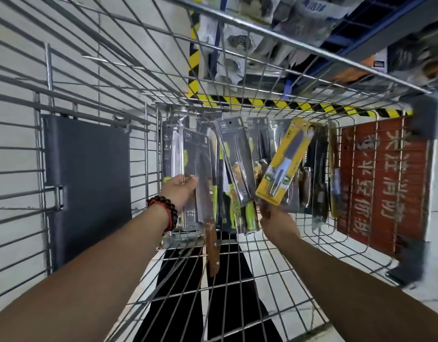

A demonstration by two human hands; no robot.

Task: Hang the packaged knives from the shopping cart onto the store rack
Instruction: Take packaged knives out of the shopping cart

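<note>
reaching into the cart point(262, 245), the right hand point(274, 222) pinches a yellow knife pack point(285, 161) to lift it out; the left hand point(180, 191) grips a dark pack point(195, 174) in the stack.

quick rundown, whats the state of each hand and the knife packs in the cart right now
left hand: grips a clear-fronted knife pack, inside the cart
right hand: pinches the yellow knife pack by its lower end, pack tilted
other knife packs: standing in a row against the cart's far wall
shopping cart: holds the packs, none hung yet
</note>
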